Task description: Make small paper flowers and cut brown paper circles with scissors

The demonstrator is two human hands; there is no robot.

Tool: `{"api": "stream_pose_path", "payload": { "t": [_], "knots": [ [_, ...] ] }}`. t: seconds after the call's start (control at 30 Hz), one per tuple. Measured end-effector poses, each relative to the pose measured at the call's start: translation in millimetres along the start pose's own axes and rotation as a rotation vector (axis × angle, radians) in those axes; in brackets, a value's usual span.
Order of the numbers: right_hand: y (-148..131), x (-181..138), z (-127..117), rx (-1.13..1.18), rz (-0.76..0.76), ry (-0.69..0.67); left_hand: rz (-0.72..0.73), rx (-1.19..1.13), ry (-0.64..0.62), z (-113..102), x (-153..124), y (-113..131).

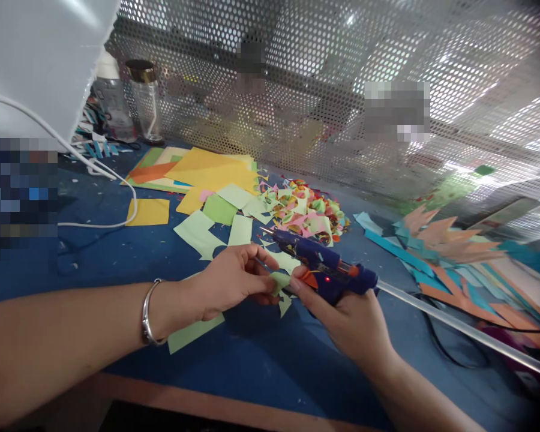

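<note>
My right hand (pixel 346 318) is wrapped round the grip of a dark blue hot glue gun (pixel 317 255), whose nozzle points to the upper left and whose small red light is lit. A long clear glue stick (pixel 459 324) sticks out of its back end. Between the fingertips of my left hand (pixel 247 276) is a small light green paper piece (pixel 279 281), pinched in front of the gun. My right thumb and forefinger also reach this piece. Pale green paper scraps (pixel 198 234) lie beyond and under my hands.
A heap of small coloured paper bits (pixel 312 210) lies behind the gun. Yellow sheets (pixel 216 168) are stacked at the back left. Cut orange and blue paper (pixel 450 252) lies at the right, near a black cable (pixel 436 336). Bottles (pixel 144 108) stand before the perforated metal screen (pixel 297 90).
</note>
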State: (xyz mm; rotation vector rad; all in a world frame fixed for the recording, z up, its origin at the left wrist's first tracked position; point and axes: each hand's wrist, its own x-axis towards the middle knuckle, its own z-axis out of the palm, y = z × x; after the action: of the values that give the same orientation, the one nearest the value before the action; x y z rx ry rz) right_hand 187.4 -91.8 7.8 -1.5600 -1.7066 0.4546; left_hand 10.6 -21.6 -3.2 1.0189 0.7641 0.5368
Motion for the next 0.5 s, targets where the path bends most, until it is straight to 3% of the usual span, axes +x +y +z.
{"api": "stream_pose_path", "payload": {
  "t": [0.2,0.5],
  "knots": [
    [4,-2,-1,0.098,0.060,-0.033,0.184,0.102,-0.064,-4,3,-2],
    [14,-3,-1,0.275,0.220,-0.003,0.404,0.236,-0.261,-3,-10,2]
  ]
}}
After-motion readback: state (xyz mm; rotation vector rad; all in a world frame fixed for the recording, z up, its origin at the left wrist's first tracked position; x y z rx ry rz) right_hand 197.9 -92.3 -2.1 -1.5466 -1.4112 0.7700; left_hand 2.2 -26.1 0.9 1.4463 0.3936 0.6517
